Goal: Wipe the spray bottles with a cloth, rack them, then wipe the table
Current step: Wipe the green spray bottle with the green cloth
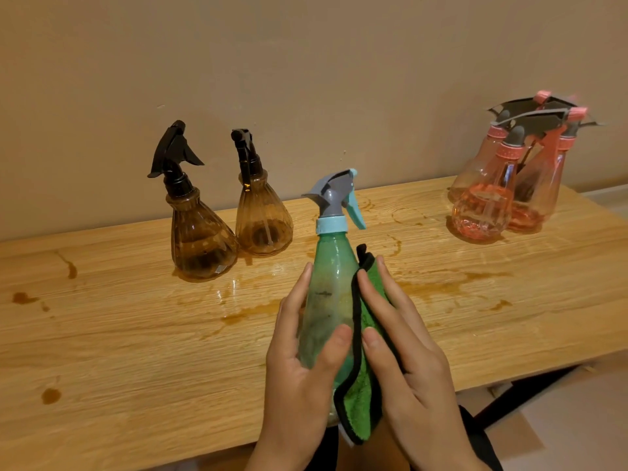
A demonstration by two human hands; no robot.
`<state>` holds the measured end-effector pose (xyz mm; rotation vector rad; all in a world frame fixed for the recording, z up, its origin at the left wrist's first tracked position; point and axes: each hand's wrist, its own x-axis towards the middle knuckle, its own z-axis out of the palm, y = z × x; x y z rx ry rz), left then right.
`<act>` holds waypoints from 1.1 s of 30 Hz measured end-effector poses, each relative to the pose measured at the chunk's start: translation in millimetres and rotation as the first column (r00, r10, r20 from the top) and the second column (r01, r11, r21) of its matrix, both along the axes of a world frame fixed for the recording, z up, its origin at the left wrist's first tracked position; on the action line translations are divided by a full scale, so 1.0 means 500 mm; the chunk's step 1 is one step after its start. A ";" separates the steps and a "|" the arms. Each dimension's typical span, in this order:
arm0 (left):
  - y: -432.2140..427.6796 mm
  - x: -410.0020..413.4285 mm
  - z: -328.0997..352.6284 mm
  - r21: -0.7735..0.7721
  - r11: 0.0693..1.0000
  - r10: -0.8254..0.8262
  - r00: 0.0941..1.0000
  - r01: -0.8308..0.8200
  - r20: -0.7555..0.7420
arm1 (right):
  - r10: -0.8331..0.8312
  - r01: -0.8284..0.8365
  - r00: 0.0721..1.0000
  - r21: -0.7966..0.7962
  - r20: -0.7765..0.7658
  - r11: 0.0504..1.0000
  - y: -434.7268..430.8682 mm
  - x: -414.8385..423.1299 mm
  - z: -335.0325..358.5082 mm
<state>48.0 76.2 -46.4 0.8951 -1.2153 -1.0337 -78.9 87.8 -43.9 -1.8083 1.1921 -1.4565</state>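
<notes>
Green spray bottle (328,287) is shown lifted above the near edge of the table (136,334) and held upright. It is gripped round its body by the left hand (299,368), with the thumb laid across the front. A green cloth (365,396) with a dark border is pinched in the right hand (407,362) and pressed against the side of the bottle, just beside the left-hand grip. Smears are seen on the bottle's body, so the wiping of this bottle is judged to be under way, not finished.

Beyond the grip and to its left, two brown bottles (200,239) are seen standing on the table, close together; nothing shows whether they have been wiped. Beyond the grip and well to its right, several pink bottles (482,205) are clustered, with a dark upright piece glimpsed among them. Whether this is the rack cannot be told.

Brown stains (244,316) and wet marks are spread over the table around and behind the grip, so the table is judged not yet wiped. At least the held bottle is left to be racked.
</notes>
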 end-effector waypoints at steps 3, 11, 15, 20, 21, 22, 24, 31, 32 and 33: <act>0.000 -0.002 -0.003 0.030 1.000 0.001 0.997 0.001 -0.073 | -0.060 0.054 0.993 -0.064 -0.098 0.997 0.001 -0.001 -0.007; 0.005 -0.003 0.008 -0.006 1.000 0.020 1.000 -0.020 -0.014 | -0.019 0.020 0.999 0.014 -0.051 1.000 -0.025 0.017 0.010; 0.003 -0.004 0.008 -0.002 1.000 -0.002 1.000 0.002 -0.005 | -0.006 0.006 0.998 0.009 -0.069 1.000 -0.035 0.009 0.026; -0.005 0.004 -0.003 0.042 0.996 0.083 0.991 -0.079 -0.107 | -0.034 0.025 0.975 -0.044 -0.221 0.999 0.008 0.032 -0.026; -0.006 0.005 -0.003 0.047 0.996 0.083 0.990 -0.079 -0.111 | -0.031 0.024 0.978 -0.036 -0.208 0.999 0.008 0.034 -0.026; -0.005 0.006 -0.002 0.048 0.996 0.074 0.991 -0.068 -0.113 | -0.020 0.016 0.982 -0.025 -0.189 1.000 0.005 0.034 -0.021; -0.003 0.004 0.001 0.044 0.998 0.040 0.994 -0.036 -0.099 | 0.011 -0.012 0.990 0.000 -0.142 1.000 -0.013 0.028 -0.002; 0.000 0.003 -0.001 0.041 0.999 0.025 0.996 -0.021 -0.088 | 0.020 -0.016 0.984 0.026 -0.177 1.000 -0.024 0.025 0.016; -0.002 0.003 -0.003 0.050 0.998 0.042 0.994 -0.037 -0.103 | 0.006 -0.003 0.976 0.014 -0.217 1.000 -0.012 0.027 0.002; -0.004 0.004 -0.005 0.067 0.996 0.062 0.990 -0.054 -0.126 | -0.001 0.003 0.969 0.010 -0.246 1.000 0.001 0.030 -0.011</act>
